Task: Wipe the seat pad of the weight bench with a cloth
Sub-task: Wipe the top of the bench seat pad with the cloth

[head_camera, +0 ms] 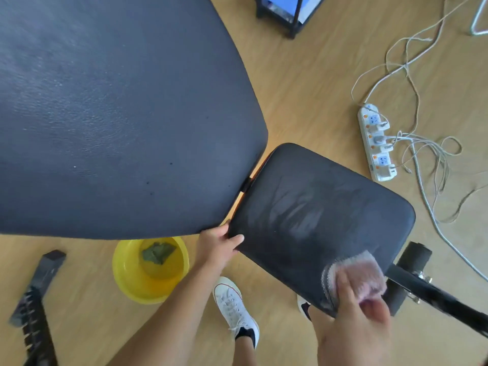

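The black seat pad (317, 207) of the weight bench lies at the centre right, with damp streaks across its middle. My right hand (361, 310) presses a pinkish-white cloth (356, 273) on the pad's near right corner; hand and cloth are blurred. My left hand (219, 247) grips the pad's near left corner, fingers curled over the edge. The large black back pad (118, 114) fills the upper left, separated from the seat by a narrow gap.
A yellow basin (150, 270) with water and a green cloth in it stands on the wooden floor under the back pad. A white power strip (376, 142) with tangled cables lies at the right. Foam roller and black frame bar (422, 283) stick out beside the seat. My white shoe (235, 305) is below.
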The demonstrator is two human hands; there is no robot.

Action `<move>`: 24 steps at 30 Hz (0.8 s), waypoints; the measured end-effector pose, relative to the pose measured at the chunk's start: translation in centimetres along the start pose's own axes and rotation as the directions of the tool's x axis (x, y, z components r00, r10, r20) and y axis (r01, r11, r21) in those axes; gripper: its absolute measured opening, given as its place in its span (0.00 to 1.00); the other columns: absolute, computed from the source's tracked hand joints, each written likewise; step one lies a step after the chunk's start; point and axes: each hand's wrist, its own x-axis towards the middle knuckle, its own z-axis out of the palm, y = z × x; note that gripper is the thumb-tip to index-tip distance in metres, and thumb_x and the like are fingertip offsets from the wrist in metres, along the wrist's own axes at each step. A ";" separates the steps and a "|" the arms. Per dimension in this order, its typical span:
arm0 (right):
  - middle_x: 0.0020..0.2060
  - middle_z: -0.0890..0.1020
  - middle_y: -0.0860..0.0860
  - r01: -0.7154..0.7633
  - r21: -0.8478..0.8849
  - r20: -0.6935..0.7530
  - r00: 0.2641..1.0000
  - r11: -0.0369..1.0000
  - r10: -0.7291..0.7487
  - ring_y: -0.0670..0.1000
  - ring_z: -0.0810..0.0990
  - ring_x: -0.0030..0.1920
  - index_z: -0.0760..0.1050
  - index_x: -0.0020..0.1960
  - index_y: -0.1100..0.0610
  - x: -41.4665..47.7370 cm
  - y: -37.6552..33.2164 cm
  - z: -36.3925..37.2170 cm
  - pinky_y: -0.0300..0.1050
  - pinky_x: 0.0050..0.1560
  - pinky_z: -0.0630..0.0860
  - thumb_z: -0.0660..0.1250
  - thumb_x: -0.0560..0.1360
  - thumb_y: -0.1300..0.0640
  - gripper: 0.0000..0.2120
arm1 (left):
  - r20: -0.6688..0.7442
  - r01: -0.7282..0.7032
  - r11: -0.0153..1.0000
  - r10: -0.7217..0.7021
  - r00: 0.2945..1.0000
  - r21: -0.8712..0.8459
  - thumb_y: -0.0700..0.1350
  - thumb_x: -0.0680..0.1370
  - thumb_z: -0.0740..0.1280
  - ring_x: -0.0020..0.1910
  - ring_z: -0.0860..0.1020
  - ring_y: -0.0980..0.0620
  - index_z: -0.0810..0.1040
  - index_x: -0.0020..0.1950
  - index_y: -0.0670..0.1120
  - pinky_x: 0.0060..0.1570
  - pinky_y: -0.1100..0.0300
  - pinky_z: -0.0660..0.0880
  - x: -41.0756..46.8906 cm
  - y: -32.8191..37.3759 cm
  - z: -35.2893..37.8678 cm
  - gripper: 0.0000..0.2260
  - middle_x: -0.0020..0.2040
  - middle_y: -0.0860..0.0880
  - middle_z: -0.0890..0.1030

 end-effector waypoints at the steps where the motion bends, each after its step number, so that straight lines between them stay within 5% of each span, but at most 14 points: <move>1: 0.41 0.83 0.54 0.172 -0.029 0.017 0.985 0.985 -0.171 0.46 0.79 0.37 0.82 0.48 0.50 0.5 -0.7 1.6 0.40 0.46 0.82 0.74 0.74 0.58 0.05 | -0.005 -0.033 0.999 0.033 0.999 0.029 0.39 0.74 0.78 0.45 0.85 0.52 0.80 0.68 0.41 0.43 0.56 0.86 0.0 -0.2 0.0 0.23 0.50 0.51 0.85; 3: 0.44 0.85 0.49 0.563 -0.164 0.220 0.821 0.810 -0.526 0.46 0.78 0.45 0.83 0.48 0.47 2.5 -2.1 7.3 0.24 0.46 0.73 0.72 0.73 0.56 0.06 | -0.010 -0.079 0.994 0.080 0.997 0.079 0.42 0.73 0.78 0.38 0.83 0.60 0.81 0.66 0.40 0.31 0.71 0.79 -0.1 -0.2 0.0 0.21 0.43 0.53 0.85; 5: 0.51 0.83 0.47 0.853 -0.234 0.486 0.519 0.467 -0.703 0.49 0.74 0.53 0.85 0.53 0.52 3.5 -2.8 13.8 0.24 0.50 0.68 0.70 0.76 0.58 0.08 | -0.007 -0.097 0.990 0.098 0.995 0.101 0.42 0.73 0.77 0.34 0.81 0.60 0.82 0.63 0.38 0.28 0.74 0.75 -0.3 -0.1 -0.1 0.20 0.39 0.50 0.84; 9: 0.46 0.83 0.51 0.975 0.007 0.856 -0.121 -0.222 -0.502 0.55 0.73 0.44 0.85 0.49 0.54 3.1 3.8 14.5 0.45 0.45 0.78 0.71 0.71 0.66 0.11 | -0.032 -0.078 0.989 0.083 0.996 0.129 0.42 0.75 0.74 0.41 0.84 0.40 0.85 0.47 0.40 0.42 0.53 0.84 0.2 -0.3 -0.2 0.05 0.42 0.41 0.87; 12: 0.48 0.84 0.55 0.869 0.312 0.888 -0.411 -0.385 -0.208 0.55 0.76 0.42 0.84 0.48 0.59 7.0 3.5 9.8 0.48 0.43 0.80 0.63 0.78 0.66 0.10 | 0.032 -0.074 0.997 0.073 0.997 0.031 0.38 0.74 0.75 0.46 0.83 0.46 0.86 0.55 0.41 0.49 0.55 0.82 0.3 -0.7 -0.2 0.10 0.51 0.36 0.87; 13: 0.50 0.84 0.58 0.859 0.342 0.877 -0.437 -0.382 -0.200 0.55 0.77 0.44 0.83 0.49 0.62 8.8 1.8 9.5 0.48 0.45 0.80 0.59 0.81 0.67 0.13 | 0.057 -0.065 0.998 0.066 0.996 -0.023 0.37 0.73 0.76 0.48 0.84 0.46 0.85 0.61 0.42 0.50 0.53 0.83 0.3 -0.8 -0.2 0.16 0.52 0.37 0.87; 14: 0.51 0.84 0.60 0.911 0.280 0.888 -0.366 -0.302 -0.279 0.52 0.79 0.48 0.82 0.49 0.65 10.4 -0.6 9.8 0.44 0.50 0.79 0.56 0.82 0.68 0.15 | 0.056 -0.063 0.997 0.066 0.996 -0.052 0.37 0.72 0.77 0.48 0.84 0.45 0.83 0.64 0.43 0.50 0.50 0.85 0.4 -0.8 -0.2 0.20 0.52 0.38 0.87; 17: 0.49 0.82 0.59 0.971 -0.236 0.722 0.157 -0.026 -0.674 0.36 0.75 0.51 0.82 0.52 0.61 12.9 -5.7 12.0 0.27 0.52 0.65 0.61 0.77 0.68 0.12 | 0.022 -0.088 0.996 0.089 0.996 -0.026 0.40 0.72 0.78 0.51 0.85 0.42 0.82 0.67 0.45 0.51 0.46 0.85 0.3 -1.0 -0.3 0.23 0.52 0.40 0.87; 18: 0.47 0.81 0.60 0.949 -0.313 0.653 0.250 0.046 -0.715 0.43 0.77 0.49 0.82 0.52 0.59 12.0 -4.6 12.6 0.30 0.48 0.65 0.64 0.75 0.69 0.12 | 0.020 -0.083 0.996 0.084 0.996 -0.027 0.40 0.72 0.78 0.52 0.85 0.42 0.82 0.67 0.45 0.52 0.45 0.85 0.2 -0.9 -0.2 0.23 0.52 0.42 0.87; 19: 0.45 0.80 0.59 0.953 -0.294 0.653 0.254 0.070 -0.713 0.52 0.77 0.46 0.83 0.52 0.58 10.4 -2.1 12.5 0.35 0.46 0.66 0.66 0.75 0.69 0.12 | 0.022 -0.065 0.997 0.066 0.998 -0.053 0.39 0.72 0.78 0.51 0.85 0.42 0.81 0.68 0.44 0.52 0.44 0.85 0.2 -0.8 -0.2 0.24 0.53 0.44 0.87; 20: 0.43 0.81 0.57 0.978 -0.209 0.719 0.171 0.025 -0.673 0.56 0.75 0.43 0.84 0.51 0.56 8.8 0.8 11.5 0.40 0.44 0.69 0.68 0.75 0.70 0.12 | 0.027 -0.039 0.996 0.042 0.999 -0.083 0.37 0.72 0.78 0.51 0.85 0.43 0.80 0.68 0.43 0.52 0.43 0.85 0.1 -0.8 -0.2 0.24 0.53 0.45 0.86; 21: 0.42 0.81 0.55 0.995 -0.064 0.813 0.005 -0.081 -0.582 0.56 0.74 0.40 0.85 0.49 0.55 7.5 3.6 9.6 0.43 0.43 0.72 0.69 0.75 0.69 0.11 | 0.030 -0.021 0.994 0.024 0.999 -0.106 0.35 0.73 0.78 0.51 0.84 0.43 0.80 0.69 0.43 0.51 0.43 0.85 0.1 -0.8 -0.3 0.24 0.54 0.45 0.86; 23: 0.43 0.82 0.54 0.923 0.219 0.914 -0.308 -0.317 -0.263 0.55 0.74 0.39 0.84 0.47 0.56 8.1 6.2 4.5 0.47 0.40 0.77 0.68 0.75 0.68 0.09 | 0.020 -0.022 0.993 0.024 0.999 -0.114 0.34 0.73 0.78 0.51 0.84 0.44 0.79 0.69 0.42 0.47 0.49 0.86 0.1 -0.7 -0.4 0.25 0.56 0.45 0.84; 24: 0.45 0.83 0.55 0.864 0.320 0.910 -0.395 -0.389 -0.128 0.56 0.75 0.39 0.83 0.46 0.58 10.1 5.6 2.4 0.49 0.41 0.78 0.67 0.75 0.67 0.08 | 0.013 -0.034 0.994 0.035 0.999 -0.105 0.36 0.73 0.78 0.51 0.84 0.45 0.79 0.69 0.41 0.43 0.55 0.86 0.1 -0.8 -0.3 0.26 0.57 0.45 0.84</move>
